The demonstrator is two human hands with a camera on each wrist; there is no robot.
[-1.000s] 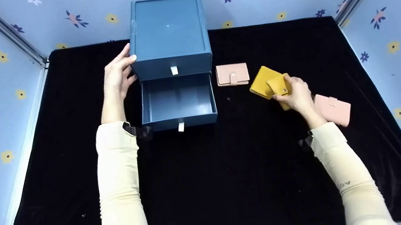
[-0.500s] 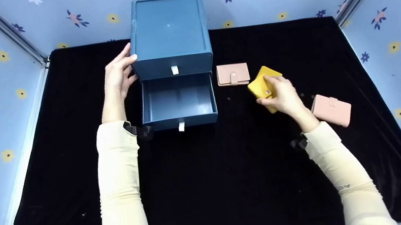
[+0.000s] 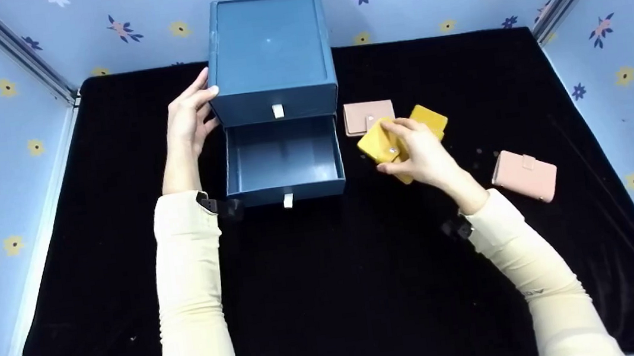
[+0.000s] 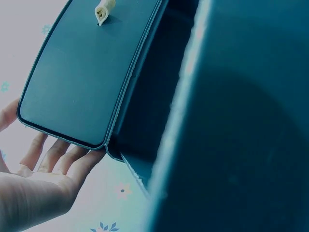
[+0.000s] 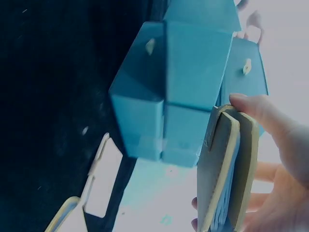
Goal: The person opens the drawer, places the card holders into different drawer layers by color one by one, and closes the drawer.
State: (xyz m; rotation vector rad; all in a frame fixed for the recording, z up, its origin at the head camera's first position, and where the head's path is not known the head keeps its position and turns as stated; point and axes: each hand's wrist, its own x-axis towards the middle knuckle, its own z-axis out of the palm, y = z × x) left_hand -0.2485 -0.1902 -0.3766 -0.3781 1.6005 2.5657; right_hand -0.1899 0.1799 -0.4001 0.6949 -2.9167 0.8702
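A blue two-drawer unit (image 3: 269,43) stands at the back, its lower drawer (image 3: 285,158) pulled out with nothing visible inside. My left hand (image 3: 186,118) rests against the unit's left side, thumb at the top front corner; in the left wrist view, the fingers (image 4: 72,162) lie along the side by the closed upper drawer (image 4: 72,82). My right hand (image 3: 424,154) pinches a small yellow wallet (image 3: 377,142) between thumb and fingers, slightly parted in the right wrist view. Behind that hand lies another yellow wallet (image 3: 431,118), partly hidden. A pink wallet (image 3: 356,117) is partly covered by the held one.
Farther right, a second pink wallet (image 3: 526,176) lies on the black cloth (image 3: 330,296). Flower-patterned panels (image 3: 393,8) enclose the back and both sides. White tabs (image 3: 288,200) stick out from the drawer fronts.
My right hand has carried the yellow wallet leftwards, off the other yellow wallet, towards the drawer unit. My left hand has stayed in place on the unit.
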